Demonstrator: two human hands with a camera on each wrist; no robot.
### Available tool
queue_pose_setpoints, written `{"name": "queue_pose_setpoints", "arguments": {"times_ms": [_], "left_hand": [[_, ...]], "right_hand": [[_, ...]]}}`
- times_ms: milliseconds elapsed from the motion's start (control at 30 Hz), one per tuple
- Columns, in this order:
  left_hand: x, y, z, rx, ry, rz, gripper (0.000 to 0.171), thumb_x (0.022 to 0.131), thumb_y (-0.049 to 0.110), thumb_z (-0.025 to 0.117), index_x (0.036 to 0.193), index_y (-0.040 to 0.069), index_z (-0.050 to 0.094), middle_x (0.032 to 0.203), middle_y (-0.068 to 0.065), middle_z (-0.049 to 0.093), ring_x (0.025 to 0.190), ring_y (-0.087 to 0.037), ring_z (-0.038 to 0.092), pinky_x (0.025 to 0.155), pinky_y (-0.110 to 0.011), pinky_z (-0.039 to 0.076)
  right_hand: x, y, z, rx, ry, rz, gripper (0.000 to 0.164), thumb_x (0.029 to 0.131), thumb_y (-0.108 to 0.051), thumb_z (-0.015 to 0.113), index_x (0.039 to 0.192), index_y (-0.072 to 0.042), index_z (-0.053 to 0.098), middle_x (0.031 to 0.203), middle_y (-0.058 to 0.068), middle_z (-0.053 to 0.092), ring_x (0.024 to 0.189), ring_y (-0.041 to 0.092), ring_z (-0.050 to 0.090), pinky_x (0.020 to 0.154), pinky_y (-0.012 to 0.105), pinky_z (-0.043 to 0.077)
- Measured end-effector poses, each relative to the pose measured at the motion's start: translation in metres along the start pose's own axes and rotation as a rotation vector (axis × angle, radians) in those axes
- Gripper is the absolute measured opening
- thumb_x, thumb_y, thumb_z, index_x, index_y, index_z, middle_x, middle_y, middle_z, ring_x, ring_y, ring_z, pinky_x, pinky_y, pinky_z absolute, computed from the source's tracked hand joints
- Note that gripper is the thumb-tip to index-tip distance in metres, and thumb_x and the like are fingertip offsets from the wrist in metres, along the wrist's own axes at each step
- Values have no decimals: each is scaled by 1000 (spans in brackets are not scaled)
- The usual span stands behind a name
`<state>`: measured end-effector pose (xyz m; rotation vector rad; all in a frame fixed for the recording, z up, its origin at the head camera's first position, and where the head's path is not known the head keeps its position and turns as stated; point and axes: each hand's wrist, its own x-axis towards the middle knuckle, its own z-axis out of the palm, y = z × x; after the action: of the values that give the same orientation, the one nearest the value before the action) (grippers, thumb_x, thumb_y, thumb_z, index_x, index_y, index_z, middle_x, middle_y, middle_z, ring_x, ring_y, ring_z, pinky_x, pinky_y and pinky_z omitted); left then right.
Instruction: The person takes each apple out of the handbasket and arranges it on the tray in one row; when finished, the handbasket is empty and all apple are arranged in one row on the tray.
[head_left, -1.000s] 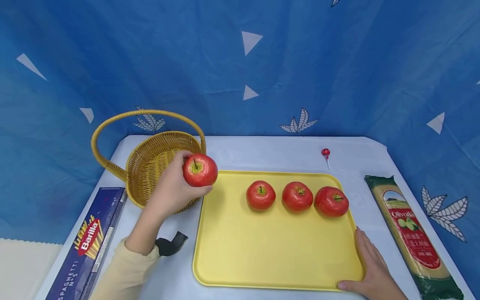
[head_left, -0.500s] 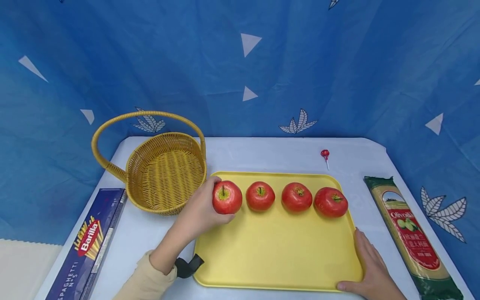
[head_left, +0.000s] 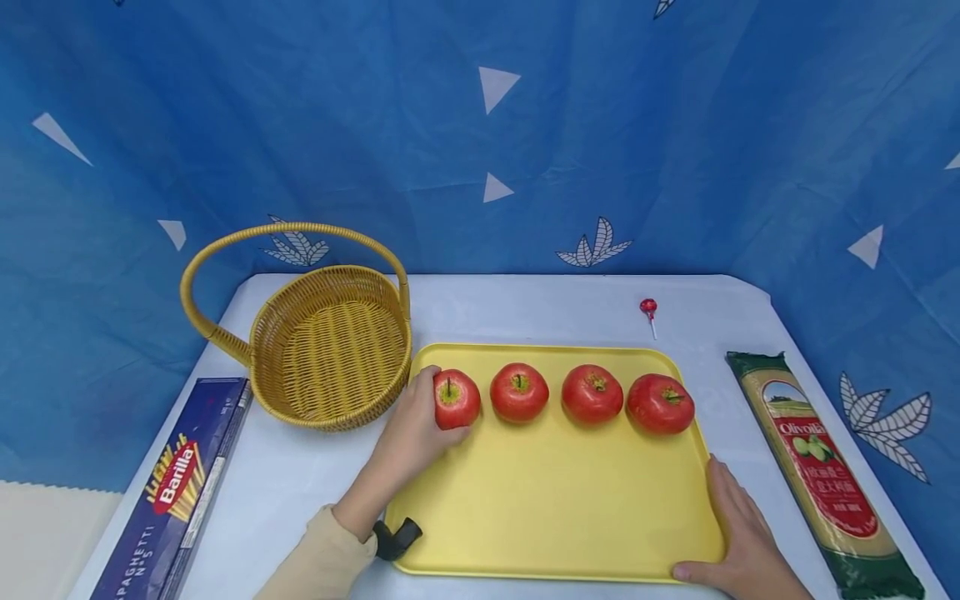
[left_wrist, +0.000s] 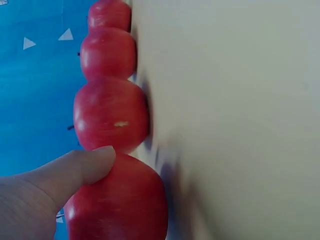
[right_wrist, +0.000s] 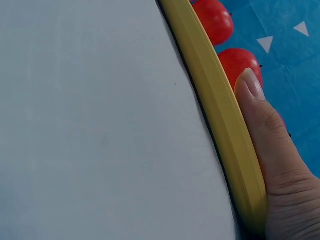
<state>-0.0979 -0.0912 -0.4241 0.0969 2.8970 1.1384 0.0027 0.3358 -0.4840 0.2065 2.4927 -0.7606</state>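
Note:
In the head view, my left hand holds a red apple at the far left of the yellow tray. The thumb lies against the apple's near side, and the palm hides its left side. Three more red apples, the nearest one, then a middle one and a right one, sit beside it in a row along the tray's back. My right hand rests at the tray's front right corner, its fingers straight along the right rim and its thumb on the front edge.
A wicker basket with a tall handle stands at the back left, close to the tray. A blue spaghetti box lies at the left, and a green-ended pasta packet at the right. Behind the tray lies a red lollipop.
My left hand has carried the apple from above the basket's right rim rightward and down to the tray, beside the other apples. My right hand has stayed at the tray's corner.

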Motion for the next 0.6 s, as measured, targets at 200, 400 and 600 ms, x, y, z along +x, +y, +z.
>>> {"name": "queue_pose_setpoints", "arguments": {"times_ms": [200,400,600], "left_hand": [[3,-2,4,5,5,-25,92,75,26,87,146,-2,34,135,-22,51,124,-38,54,99,-52,50],[5,-3,7,-13,15,-51,94,77,26,85,149,-3,30,144,-24,43,129,-42,51,102,-55,48],[5,-3,8,15,4,-49,101,76,25,84,154,1,25,152,-23,36,135,-43,45,103,-57,48]], "right_hand": [[1,0,0,-1,1,1,147,67,-65,80,152,-13,-29,162,27,-16,141,57,0,105,79,10],[0,1,1,-9,8,-6,148,65,-66,80,152,-14,-28,162,27,-15,141,57,1,104,79,12],[-1,-1,0,-7,-1,0,144,69,-65,78,152,-13,-28,162,27,-16,142,58,0,104,79,12]]}}
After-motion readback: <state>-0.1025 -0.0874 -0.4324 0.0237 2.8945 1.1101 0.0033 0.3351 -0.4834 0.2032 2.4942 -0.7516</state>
